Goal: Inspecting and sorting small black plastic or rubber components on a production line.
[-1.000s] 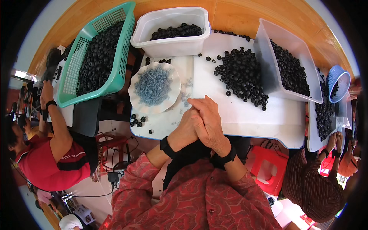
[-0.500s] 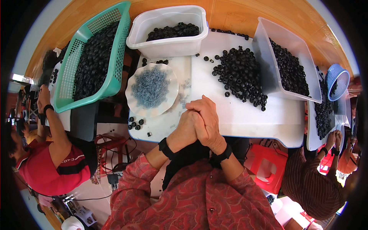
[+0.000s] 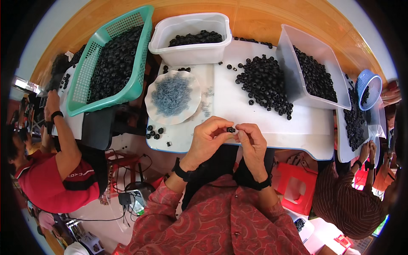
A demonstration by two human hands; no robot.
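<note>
Over the table's front edge, my left hand [image 3: 205, 140] pinches a small black round plastic part [image 3: 230, 129] between thumb and fingertips. My right hand [image 3: 253, 148] comes up against it from the right, thumb and fingers pinched together; whatever they hold is too small to make out. Beyond my hands lies a loose pile of black round parts with holes [image 3: 263, 83]. To the left stands a white wavy-rimmed plate [image 3: 195, 95] heaped with small translucent bluish pieces [image 3: 171, 94]. Several black parts [image 3: 156, 131] lie by the table's front left edge.
A green basket [image 3: 146, 51] and a white tub [image 3: 191, 56], both with black parts, stand at the back left. At the right is a translucent bin [image 3: 297, 87] of black parts. People work on either side; a red stool [image 3: 297, 187] stands below the table.
My hands were clasped together; now they are apart at the fingertips, with a black part showing in my left hand. The view has shifted slightly.
</note>
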